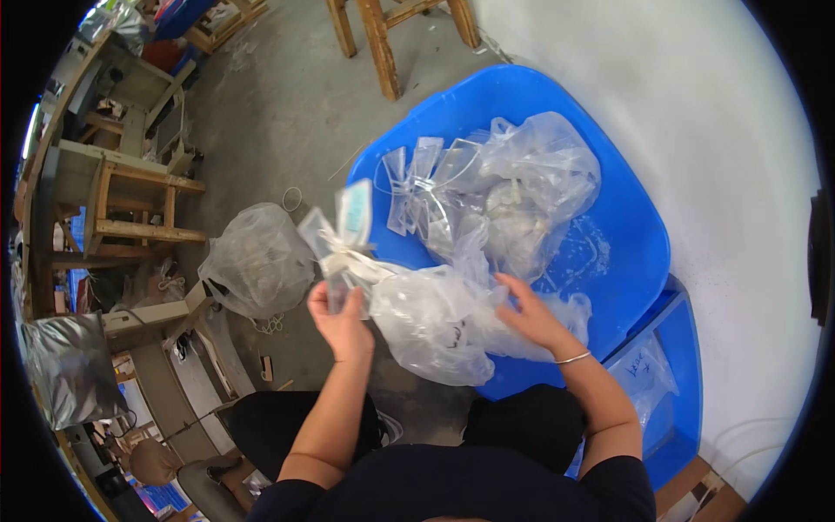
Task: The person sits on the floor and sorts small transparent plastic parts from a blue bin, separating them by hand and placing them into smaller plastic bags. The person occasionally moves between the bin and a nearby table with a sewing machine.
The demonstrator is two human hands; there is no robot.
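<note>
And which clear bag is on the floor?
The round clear bag left of the large blue tub; the other bags are in blue tubs or in the hands.

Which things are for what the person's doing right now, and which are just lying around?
Probably for the job:
- tied plastic bag, between left hand and right hand
- big blue tub
- other bags inside it

Probably just lying around:
- wooden stool at the top
- silvery bag at far left
- thin loop on the floor

One wide head-worn view — steeply downward, close-range
</note>
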